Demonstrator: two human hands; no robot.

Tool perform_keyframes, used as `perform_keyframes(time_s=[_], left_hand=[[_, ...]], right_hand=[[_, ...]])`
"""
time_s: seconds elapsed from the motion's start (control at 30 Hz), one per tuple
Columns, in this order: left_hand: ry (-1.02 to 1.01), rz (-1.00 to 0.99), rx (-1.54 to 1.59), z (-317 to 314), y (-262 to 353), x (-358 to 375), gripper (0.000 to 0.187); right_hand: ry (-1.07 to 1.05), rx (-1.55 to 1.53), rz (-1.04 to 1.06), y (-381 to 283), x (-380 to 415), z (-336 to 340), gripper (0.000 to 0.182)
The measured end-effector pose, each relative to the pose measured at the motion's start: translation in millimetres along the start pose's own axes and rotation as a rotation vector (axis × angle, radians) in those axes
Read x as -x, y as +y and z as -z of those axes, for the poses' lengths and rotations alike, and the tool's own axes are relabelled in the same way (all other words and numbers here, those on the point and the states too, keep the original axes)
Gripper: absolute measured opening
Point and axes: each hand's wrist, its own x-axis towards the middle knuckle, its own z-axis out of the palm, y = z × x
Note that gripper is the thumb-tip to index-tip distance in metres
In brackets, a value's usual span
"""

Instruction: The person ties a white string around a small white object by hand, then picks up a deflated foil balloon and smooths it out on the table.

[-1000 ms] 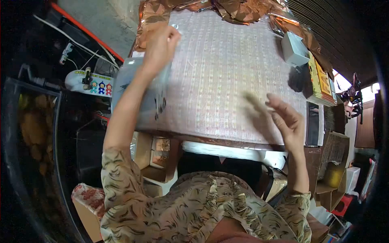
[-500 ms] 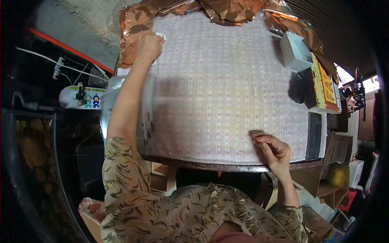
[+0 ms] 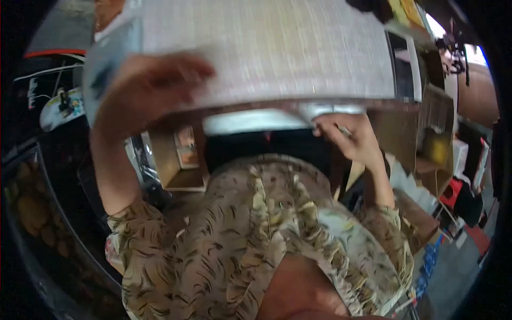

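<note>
My left hand is smeared by motion above the near left part of the table, and whether it holds anything cannot be made out. Below it and to its left lies a clear plastic sheet or bag. At the table's front edge, my right hand has its fingers pressed together; what they hold is too small to name. Beside its fingertips, a pale, blurred strip shows just under the table edge. A checked, light cloth covers the tabletop.
An open cardboard box stands below the table on the left. At the right are a dark flat panel, a yellow box and more cardboard. A decorated skateboard is at the far left.
The view has tilted down toward my body. My left hand has left the far left corner of the cloth and come nearer. My right hand has moved to the table's front edge, where the pale strip now shows.
</note>
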Motion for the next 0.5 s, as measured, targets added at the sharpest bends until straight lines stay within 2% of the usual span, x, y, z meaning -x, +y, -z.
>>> perform_keyframes(time_s=[0.03,0.07,0.1,0.17,0.23,0.27,0.33,0.5], left_hand=[[-0.259,-0.137,-0.152,-26.7,-4.3,9.8,0.018],[-0.315,-0.230,-0.157,-64.2,-9.6,19.4,0.015],[-0.379,-0.056,-0.155,-88.1,-13.0,21.9,0.015],[-0.218,0.123,-0.066,-140.8,-68.0,33.9,0.016],[0.185,-0.026,-0.167,-181.9,-137.5,32.3,0.016],[0.386,-0.113,-0.261,-190.9,-143.1,24.6,0.016],[0.454,-0.022,-0.202,-204.1,-149.5,21.1,0.015],[0.473,-0.019,-0.233,-219.6,-175.9,13.6,0.015]], right_hand=[[-0.019,0.088,-0.001,10.2,5.9,-9.5,0.016],[-0.007,0.289,0.053,31.3,14.0,-20.1,0.017],[0.008,0.406,0.021,48.9,12.2,-26.1,0.019],[0.018,0.519,-0.020,83.7,16.9,-48.8,0.022],[0.190,0.552,0.086,125.0,20.2,-65.8,0.026],[0.186,0.558,0.085,127.9,20.9,-68.6,0.026],[0.285,0.469,0.156,130.8,20.3,-70.9,0.026],[0.254,0.518,0.129,130.7,17.3,-72.5,0.026]])
